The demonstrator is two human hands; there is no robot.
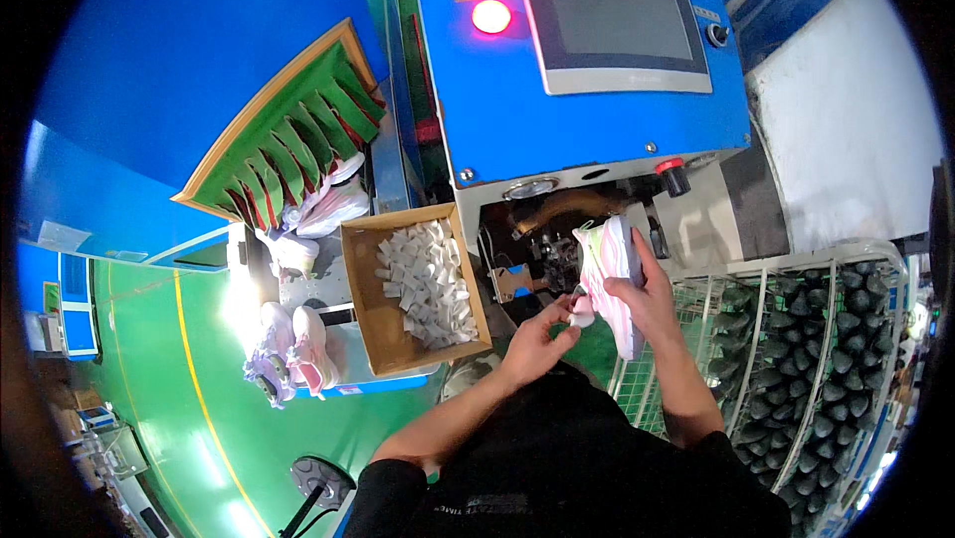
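My right hand point(645, 289) is closed around a white and pink sneaker point(603, 274) with pale green at its laces, its sole against my palm. Close beside the shoe's opening, my left hand point(537, 344) pinches a small white piece point(582, 318); whether this piece is attached to the shoe I cannot tell. To the left of my hands stands an open cardboard box point(360, 314) with many small white folded pieces point(428, 284) inside. Behind the sneaker, the dark working area point(547, 250) of a blue machine point(597, 125) is partly in shadow.
The machine carries a screen point(617, 21), a glowing red lamp point(490, 16) and a red-black knob point(672, 176). Several sneakers point(311, 349) lie left of the box, near green curtain flaps point(288, 150). A wire rack point(761, 339) of dark shoe lasts point(796, 369) stands at my right.
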